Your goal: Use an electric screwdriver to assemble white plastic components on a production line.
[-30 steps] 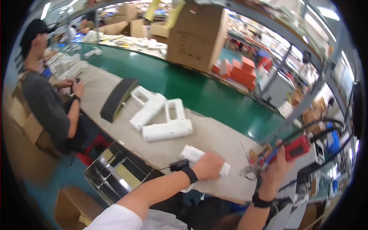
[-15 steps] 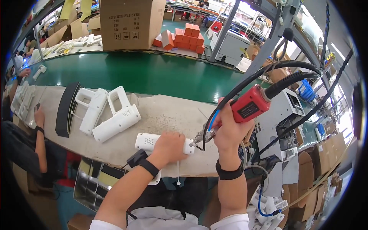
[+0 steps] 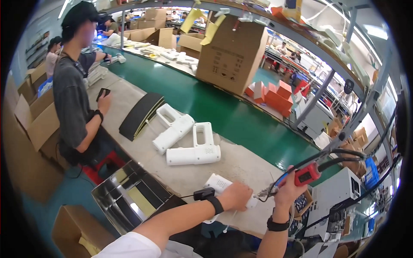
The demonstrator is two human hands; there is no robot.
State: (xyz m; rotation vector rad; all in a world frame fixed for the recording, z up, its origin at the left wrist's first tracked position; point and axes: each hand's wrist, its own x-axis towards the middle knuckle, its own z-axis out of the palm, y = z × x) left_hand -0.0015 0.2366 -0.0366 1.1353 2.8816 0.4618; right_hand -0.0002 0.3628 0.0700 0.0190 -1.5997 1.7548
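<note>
My left hand (image 3: 236,195) is closed over a white gun-shaped plastic housing (image 3: 218,182), pressing it on the bench near its front edge. A vented end sticks out beside my fingers. In my right hand (image 3: 287,192) is a red power screwdriver (image 3: 307,174), gripped with its metal head pointing left. That head is at the right end of the housing; whether the bit touches a screw is too small to tell. Two more white gun-shaped housings, a nearer one (image 3: 193,155) and a farther one (image 3: 174,132), lie beyond my left hand.
Dark curved foam strips (image 3: 140,116) lie at the left of the cardboard-covered bench. A co-worker (image 3: 75,94) stands there, holding a small dark object. Behind the green belt (image 3: 185,96) stand a large carton (image 3: 228,56) and orange boxes (image 3: 275,96). Black hoses hang at the right.
The view has swung left and tilted, bringing the co-worker's upper body into sight. My left hand still holds the housing, and the screwdriver head remains at its right end.
</note>
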